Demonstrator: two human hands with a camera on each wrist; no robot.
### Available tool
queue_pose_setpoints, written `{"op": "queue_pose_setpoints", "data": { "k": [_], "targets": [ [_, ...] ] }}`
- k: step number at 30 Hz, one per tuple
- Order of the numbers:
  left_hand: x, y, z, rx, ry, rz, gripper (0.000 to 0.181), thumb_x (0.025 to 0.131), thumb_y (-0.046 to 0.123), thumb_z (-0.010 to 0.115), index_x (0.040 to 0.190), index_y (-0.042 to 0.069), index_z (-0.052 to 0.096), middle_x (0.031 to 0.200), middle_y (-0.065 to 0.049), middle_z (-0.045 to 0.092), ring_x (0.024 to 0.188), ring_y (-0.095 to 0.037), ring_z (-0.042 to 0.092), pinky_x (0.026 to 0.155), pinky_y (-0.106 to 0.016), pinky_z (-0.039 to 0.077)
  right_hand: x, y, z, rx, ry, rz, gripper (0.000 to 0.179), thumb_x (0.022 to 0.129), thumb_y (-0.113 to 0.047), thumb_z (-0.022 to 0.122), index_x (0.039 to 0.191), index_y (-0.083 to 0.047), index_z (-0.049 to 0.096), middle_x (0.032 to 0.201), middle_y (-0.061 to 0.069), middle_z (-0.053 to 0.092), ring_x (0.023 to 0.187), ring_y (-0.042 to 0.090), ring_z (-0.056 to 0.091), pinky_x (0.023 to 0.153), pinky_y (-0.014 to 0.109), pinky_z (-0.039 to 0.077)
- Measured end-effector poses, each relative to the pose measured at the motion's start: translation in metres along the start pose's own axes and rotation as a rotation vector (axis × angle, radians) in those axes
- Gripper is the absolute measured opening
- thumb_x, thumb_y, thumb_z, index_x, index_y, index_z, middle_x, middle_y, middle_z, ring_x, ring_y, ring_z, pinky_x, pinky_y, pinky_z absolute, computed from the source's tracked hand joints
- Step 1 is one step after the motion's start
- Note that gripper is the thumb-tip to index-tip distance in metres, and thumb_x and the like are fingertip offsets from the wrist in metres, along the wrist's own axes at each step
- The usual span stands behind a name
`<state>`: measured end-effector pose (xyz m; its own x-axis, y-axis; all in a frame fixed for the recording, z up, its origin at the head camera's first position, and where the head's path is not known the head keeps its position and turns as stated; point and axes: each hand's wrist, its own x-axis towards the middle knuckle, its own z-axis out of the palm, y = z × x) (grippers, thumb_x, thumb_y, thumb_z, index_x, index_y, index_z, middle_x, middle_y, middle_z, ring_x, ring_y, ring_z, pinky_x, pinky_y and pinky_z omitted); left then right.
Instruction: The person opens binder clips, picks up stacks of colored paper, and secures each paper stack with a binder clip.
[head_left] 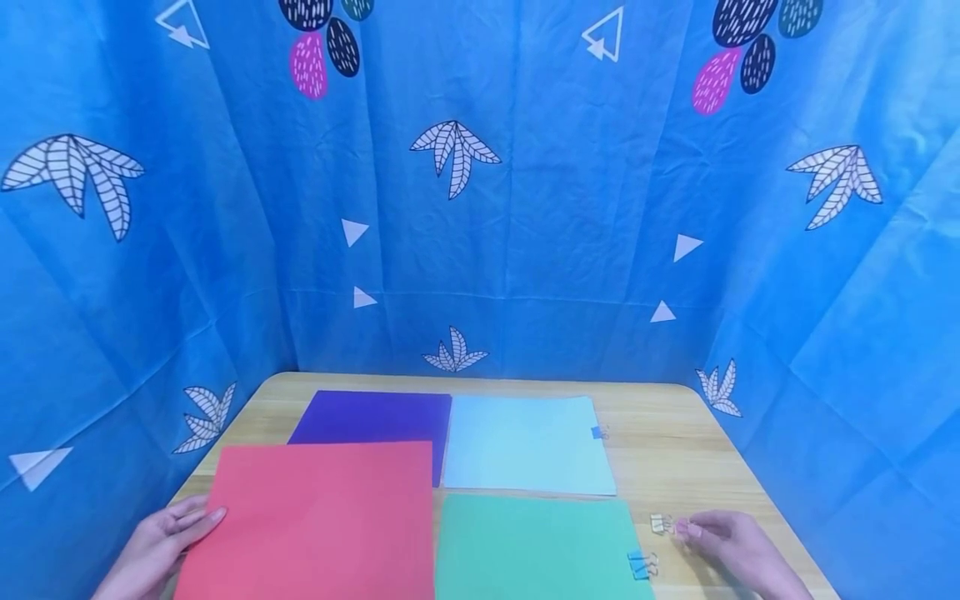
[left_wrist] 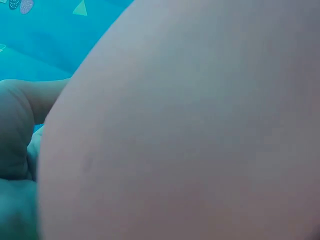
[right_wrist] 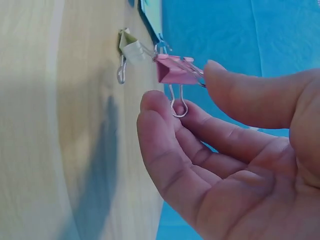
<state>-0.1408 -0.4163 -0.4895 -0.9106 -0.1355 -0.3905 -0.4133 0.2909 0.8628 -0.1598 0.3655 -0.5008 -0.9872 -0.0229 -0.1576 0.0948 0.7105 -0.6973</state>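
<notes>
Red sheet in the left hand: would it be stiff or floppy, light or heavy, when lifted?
The red sheet is probably fairly stiff: its far edge looks straight. It seems likely light for its size, as only the left hand grips it.

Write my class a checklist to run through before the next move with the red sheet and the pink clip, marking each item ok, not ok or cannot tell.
1. Red sheet held: ok; the left hand grips its left edge.
2. Pink clip held: ok; the right hand pinches it.
3. Pink clip's handles squeezed together: not ok; they stand spread apart.
4. Whole red sheet visible: not ok; its lower part runs out of the head view.
5. Green sheet clipped: ok; a blue clip sits at its right edge.
6. Red sheet single or several layers: cannot tell.
</notes>
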Motion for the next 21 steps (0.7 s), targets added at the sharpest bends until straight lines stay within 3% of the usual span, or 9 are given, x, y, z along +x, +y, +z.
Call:
{"op": "queue_pose_setpoints", "data": {
  "k": [5,8,11,13,15,18,21],
  "targets": [
    [0.003,0.002,0.009,-0.190,-0.031,0.017,0.092,0.105,0.043,0.059,0.162,-0.007,0.007,0.118,0.014,0.069,0.099,0.000,0.069,0.096,-0.038,0.062,-0.002,-0.001,-0.001,0.070,-0.016,-0.034,0.046,0.102,-0.028,0.063,0.125,0.012,0.065,0.119,0.024,0.074,0.108,0.033,0.074,0.092,0.044,0.062],
    [0.003,0.004,0.016,-0.263,-0.046,0.043,0.090,0.106,0.039,0.059,0.164,-0.004,0.004,0.109,0.025,0.067,0.099,0.002,0.069,0.095,-0.035,0.062,-0.003,-0.005,0.000,0.131,-0.032,-0.027,0.052,0.104,-0.030,0.062,0.130,0.015,0.060,0.123,0.026,0.072,0.108,0.031,0.074,0.089,0.037,0.063],
    [0.001,0.007,0.025,-0.301,-0.039,0.104,0.058,0.106,0.034,0.059,0.157,0.019,0.037,0.104,0.021,0.073,0.094,-0.004,0.074,0.087,-0.035,0.064,-0.003,-0.010,0.001,0.143,-0.019,-0.015,0.057,0.104,-0.033,0.061,0.133,0.015,0.057,0.127,0.025,0.071,0.113,0.032,0.073,0.089,0.032,0.063],
    [0.000,0.010,0.032,-0.319,-0.036,0.146,0.030,0.106,0.031,0.059,0.136,0.031,0.057,0.102,0.016,0.077,0.089,-0.009,0.076,0.080,-0.036,0.065,-0.002,-0.013,0.001,0.154,-0.011,-0.016,0.060,0.104,-0.035,0.061,0.136,0.015,0.056,0.132,0.023,0.069,0.118,0.033,0.071,0.091,0.030,0.062],
    [0.000,0.014,0.039,-0.355,-0.029,0.170,0.012,0.106,0.028,0.060,0.113,0.037,0.061,0.102,0.010,0.080,0.086,-0.013,0.077,0.076,-0.037,0.065,-0.001,-0.016,0.001,0.162,-0.005,-0.016,0.061,0.104,-0.037,0.061,0.138,0.013,0.055,0.134,0.022,0.068,0.119,0.031,0.071,0.091,0.026,0.061],
    [0.001,0.021,0.049,-0.367,-0.040,0.174,0.036,0.106,0.028,0.060,0.141,0.024,0.053,0.100,0.010,0.080,0.087,-0.011,0.077,0.077,-0.037,0.066,-0.001,-0.022,0.001,0.223,-0.017,-0.035,0.061,0.106,-0.036,0.057,0.141,0.014,0.052,0.138,0.024,0.066,0.119,0.028,0.071,0.091,0.024,0.061],
    [0.003,0.028,0.059,-0.371,-0.053,0.167,0.072,0.106,0.030,0.060,0.161,0.004,0.023,0.099,0.011,0.079,0.090,-0.008,0.076,0.080,-0.036,0.065,0.001,-0.030,0.002,0.279,-0.016,-0.044,0.059,0.107,-0.034,0.056,0.141,0.015,0.051,0.137,0.027,0.065,0.116,0.028,0.071,0.093,0.030,0.061]
  ]
}}
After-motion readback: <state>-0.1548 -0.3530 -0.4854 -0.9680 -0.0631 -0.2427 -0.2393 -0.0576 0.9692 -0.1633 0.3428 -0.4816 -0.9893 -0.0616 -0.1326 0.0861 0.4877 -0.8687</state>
